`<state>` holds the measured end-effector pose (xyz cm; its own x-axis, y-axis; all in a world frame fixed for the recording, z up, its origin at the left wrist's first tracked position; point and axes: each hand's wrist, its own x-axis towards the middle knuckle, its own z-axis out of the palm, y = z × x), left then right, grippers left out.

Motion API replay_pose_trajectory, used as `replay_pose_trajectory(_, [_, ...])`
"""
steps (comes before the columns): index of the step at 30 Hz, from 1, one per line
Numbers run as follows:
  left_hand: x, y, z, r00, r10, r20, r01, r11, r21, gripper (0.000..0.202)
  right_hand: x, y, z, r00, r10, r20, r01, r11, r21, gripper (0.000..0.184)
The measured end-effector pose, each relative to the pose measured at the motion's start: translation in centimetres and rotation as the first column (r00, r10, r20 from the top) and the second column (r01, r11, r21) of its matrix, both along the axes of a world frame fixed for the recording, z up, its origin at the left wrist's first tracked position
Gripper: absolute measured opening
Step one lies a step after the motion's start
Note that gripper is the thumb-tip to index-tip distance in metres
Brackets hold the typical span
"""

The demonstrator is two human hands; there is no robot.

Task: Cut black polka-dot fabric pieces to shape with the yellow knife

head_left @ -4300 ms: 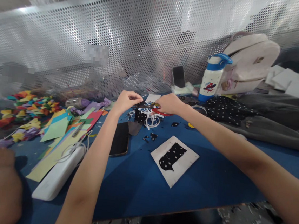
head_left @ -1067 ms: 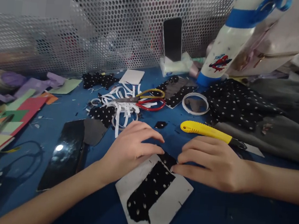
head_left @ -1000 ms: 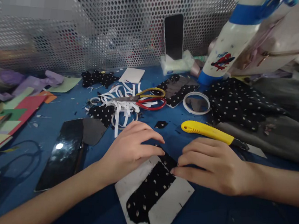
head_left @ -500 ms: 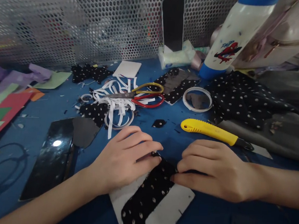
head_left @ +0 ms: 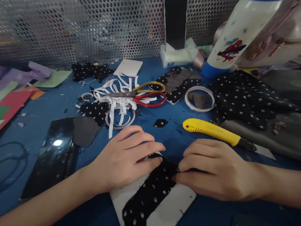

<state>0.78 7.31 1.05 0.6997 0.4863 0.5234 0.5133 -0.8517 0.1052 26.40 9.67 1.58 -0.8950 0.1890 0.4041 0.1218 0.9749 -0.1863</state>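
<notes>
Now the dotted black fabric, lower ctr on the white board, shows no gap, unlike 1 sec ago, so its pieces seem to meet. L hand half-open at top edge, R hand curled at right edge, can't tell if gripping. Beyond: yellow cutter crowding R hand mid-right, scissors upper ctr.

Left hand, curved, touching the upper left edge of a black polka-dot fabric piece; right hand, curled, touching its upper right edge. Beneath the fabric, a white board. Just beyond the right hand, a yellow utility knife. Farther back, red-and-yellow-handled scissors on tangled white strips, near a white ring. Upright by the perforated metal panel, a phone.
</notes>
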Motion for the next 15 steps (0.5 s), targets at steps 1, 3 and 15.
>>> replay_pose_trajectory(1, [-0.05, 0.01, -0.03, 1.0, -0.012, -0.003, 0.012, 1.0, 0.007, 0.003, -0.03, 0.0, -0.01, 1.0, 0.001, -0.005, -0.001, 1.0, -0.003, 0.01])
replay_pose_trajectory(3, [-0.13, 0.03, -0.05, 0.999, -0.039, -0.017, 0.039, 0.999, 0.019, 0.004, -0.08, 0.0, -0.03, 1.0, 0.006, -0.017, -0.007, 1.0, -0.014, 0.008])
replay_pose_trajectory(15, [0.15, -0.52, 0.53, 0.987, -0.121, -0.101, 0.117, 0.992, -0.04, 0.008, 0.24, 0.08, 0.21, 0.997, 0.074, -0.028, -0.076, 0.993, -0.087, 0.018])
